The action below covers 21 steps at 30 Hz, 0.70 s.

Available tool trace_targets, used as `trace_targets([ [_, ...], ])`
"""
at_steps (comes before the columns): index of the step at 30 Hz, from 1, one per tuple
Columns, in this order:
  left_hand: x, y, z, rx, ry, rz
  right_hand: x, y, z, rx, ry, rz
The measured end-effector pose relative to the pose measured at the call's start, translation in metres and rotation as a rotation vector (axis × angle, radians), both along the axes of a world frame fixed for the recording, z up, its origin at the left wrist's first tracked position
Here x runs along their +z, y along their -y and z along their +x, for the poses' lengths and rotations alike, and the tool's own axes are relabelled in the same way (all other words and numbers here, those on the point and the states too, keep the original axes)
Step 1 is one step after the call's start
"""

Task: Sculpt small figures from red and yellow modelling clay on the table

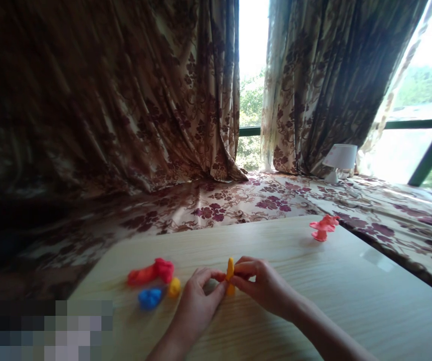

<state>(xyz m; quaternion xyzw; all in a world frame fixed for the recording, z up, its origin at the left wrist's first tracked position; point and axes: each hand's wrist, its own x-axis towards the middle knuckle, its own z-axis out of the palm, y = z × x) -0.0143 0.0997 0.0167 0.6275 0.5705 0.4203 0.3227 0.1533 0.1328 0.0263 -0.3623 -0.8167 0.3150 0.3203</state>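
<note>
A long piece of yellow modelling clay stands upright over the table, pinched between my two hands. My left hand presses it from the left with thumb and fingertips. From the right, my right hand grips it between thumb and bent fingers. Left of my left hand lie a small yellow clay lump, a blue clay lump and a red and pink clay piece. The fingertips partly hide the middle of the yellow piece.
The pale wooden table spans the front. A pink-red clay figure stands near its far right corner. Behind are a flowered cloth surface, a small white lamp and long patterned curtains beside windows.
</note>
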Motion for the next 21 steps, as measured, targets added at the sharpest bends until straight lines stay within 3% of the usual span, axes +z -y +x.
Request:
trace_targets([
  [6, -0.006, -0.002, -0.002, -0.034, -0.003, 0.007, -0.002, -0.003, 0.001, -0.002, 0.042, -0.005],
  [12, 0.009, 0.007, 0.003, -0.024, 0.129, 0.000, 0.011, 0.005, 0.000, -0.016, -0.057, -0.079],
  [17, 0.011, 0.005, 0.003, 0.043, 0.748, -0.269, 0.021, 0.009, 0.005, -0.088, -0.228, -0.121],
  [19, 0.009, 0.004, 0.001, 0.047, 0.954, -0.325, 0.022, 0.011, 0.005, -0.025, -0.197, -0.061],
  [21, 0.006, 0.004, 0.000, 0.012, 1.036, -0.340, 0.021, 0.014, 0.003, 0.055, -0.159, -0.011],
])
